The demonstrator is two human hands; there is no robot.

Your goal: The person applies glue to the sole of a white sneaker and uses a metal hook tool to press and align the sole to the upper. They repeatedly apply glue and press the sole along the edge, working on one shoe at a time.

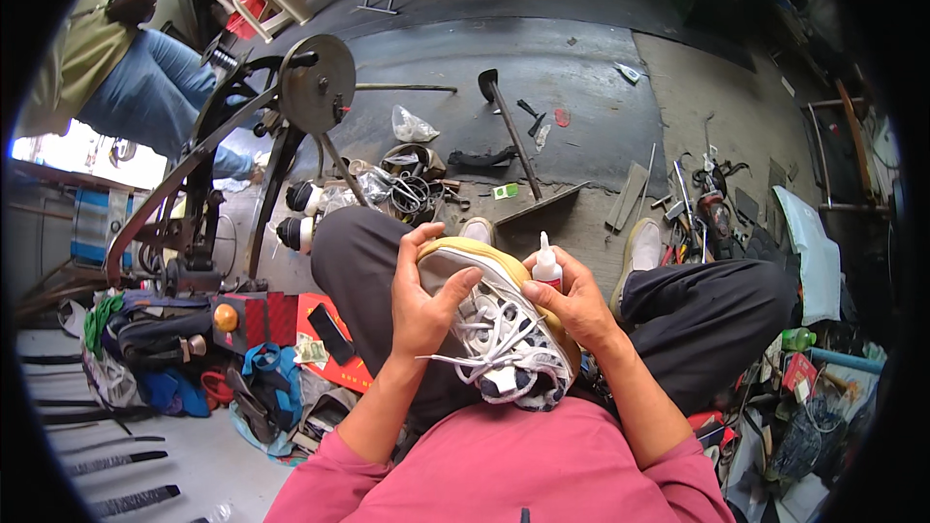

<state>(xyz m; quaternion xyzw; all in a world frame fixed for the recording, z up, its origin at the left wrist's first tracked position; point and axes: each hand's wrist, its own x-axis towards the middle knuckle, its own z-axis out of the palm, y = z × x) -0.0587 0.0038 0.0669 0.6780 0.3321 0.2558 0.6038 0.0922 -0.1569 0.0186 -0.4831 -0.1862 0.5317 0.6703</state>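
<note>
Between my hands, over my lap, a white and grey sneaker (pixel 511 324) with dark patches, white laces and a yellowish sole edge points its toe away from me. My left hand (pixel 423 292) is wrapped round the toe's left side, thumb on the upper. At the right side of the shoe, my right hand (pixel 573 300) grips a small white bottle (pixel 545 267) with a narrow nozzle and a red label. The bottle stands nozzle up beside the toe. My right thumb lies close against the sole edge; whether it presses on the shoe I cannot tell.
A hand-cranked machine with a big wheel (pixel 318 78) stands at the left. Ahead is a metal shoe anvil stand (pixel 511 136). Tools (pixel 712 189) lie on the right floor. A phone (pixel 331 333) and piled bags sit left of me. Another person's jeans (pixel 160 87) show at far left.
</note>
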